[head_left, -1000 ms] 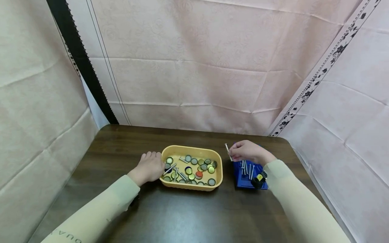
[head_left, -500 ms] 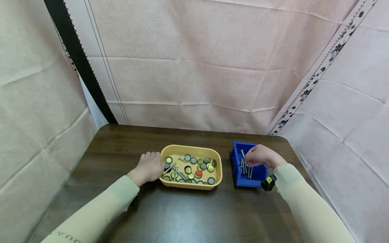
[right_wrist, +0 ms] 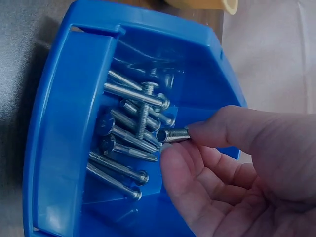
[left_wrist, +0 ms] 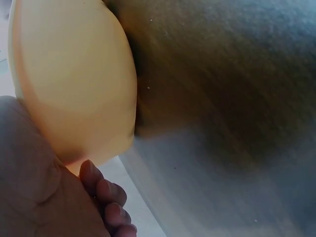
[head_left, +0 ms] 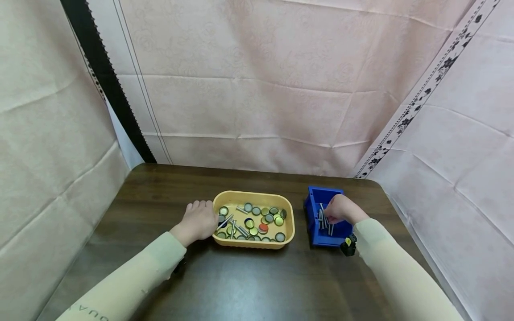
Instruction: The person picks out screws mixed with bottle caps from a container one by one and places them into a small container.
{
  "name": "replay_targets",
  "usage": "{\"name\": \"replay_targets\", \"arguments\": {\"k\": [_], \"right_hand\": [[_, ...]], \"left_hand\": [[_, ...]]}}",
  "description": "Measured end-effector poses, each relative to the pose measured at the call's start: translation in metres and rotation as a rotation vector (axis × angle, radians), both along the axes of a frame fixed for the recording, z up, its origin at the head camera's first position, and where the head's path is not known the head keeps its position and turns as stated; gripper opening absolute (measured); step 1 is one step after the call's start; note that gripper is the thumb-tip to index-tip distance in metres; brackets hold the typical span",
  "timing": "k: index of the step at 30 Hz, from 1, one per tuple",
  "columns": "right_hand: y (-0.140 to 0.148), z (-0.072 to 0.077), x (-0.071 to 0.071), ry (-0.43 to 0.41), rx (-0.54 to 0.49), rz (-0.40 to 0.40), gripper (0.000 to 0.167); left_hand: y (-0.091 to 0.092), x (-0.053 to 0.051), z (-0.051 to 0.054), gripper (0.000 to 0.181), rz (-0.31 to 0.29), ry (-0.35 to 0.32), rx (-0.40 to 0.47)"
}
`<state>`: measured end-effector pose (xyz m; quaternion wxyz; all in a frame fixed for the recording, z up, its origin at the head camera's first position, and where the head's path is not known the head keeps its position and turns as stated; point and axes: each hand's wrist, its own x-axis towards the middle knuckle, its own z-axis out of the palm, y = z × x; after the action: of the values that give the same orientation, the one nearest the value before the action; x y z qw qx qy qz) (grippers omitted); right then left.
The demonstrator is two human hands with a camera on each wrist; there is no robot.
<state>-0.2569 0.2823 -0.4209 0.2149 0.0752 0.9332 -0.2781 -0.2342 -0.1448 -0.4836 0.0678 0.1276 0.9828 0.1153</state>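
Note:
In the head view, a yellow tray holds several bottle caps and metal bolts. My left hand rests against the tray's left end with its fingers relaxed. The left wrist view shows the tray's outer wall right beside my palm and fingers. My right hand is inside a blue bin. In the right wrist view, thumb and index finger of my right hand pinch a bolt, whose far part the fingers hide. Several more bolts lie in the bin below it.
The brown wooden table has cloth-covered walls behind and at its sides. The tray stands mid-table. To its right is the blue bin, with a strip of tabletop between them.
My right hand has moved right and down from beside the bin into it, lowering the bolt among the others. The left hand and tray have stayed in place.

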Motion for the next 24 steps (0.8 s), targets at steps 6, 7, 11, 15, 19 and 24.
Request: {"name": "replay_targets", "arguments": {"k": [6,7,11,15,19,24], "right_hand": [[-0.001,-0.003,0.001,-0.020,0.013,-0.008,0.033],[-0.001,-0.003,0.001,-0.024,0.017,-0.006,0.033],[-0.001,-0.005,0.001,-0.032,0.030,-0.001,0.030],[0.001,-0.006,0.001,-0.022,0.044,0.016,0.028],[0.002,-0.003,0.002,0.013,0.052,0.044,0.034],[-0.001,0.008,0.003,0.118,-0.023,0.047,0.032]], "left_hand": [[0.000,0.001,0.001,0.035,-0.001,-0.005,0.000],[0.000,0.001,0.001,0.035,-0.002,-0.004,0.000],[0.000,0.001,0.001,0.036,-0.003,-0.005,0.001],[0.000,0.001,0.001,0.034,-0.001,-0.010,0.005],[0.000,0.001,0.001,0.033,0.004,-0.008,0.010],[0.000,0.001,0.002,0.032,0.000,-0.010,0.010]]}}
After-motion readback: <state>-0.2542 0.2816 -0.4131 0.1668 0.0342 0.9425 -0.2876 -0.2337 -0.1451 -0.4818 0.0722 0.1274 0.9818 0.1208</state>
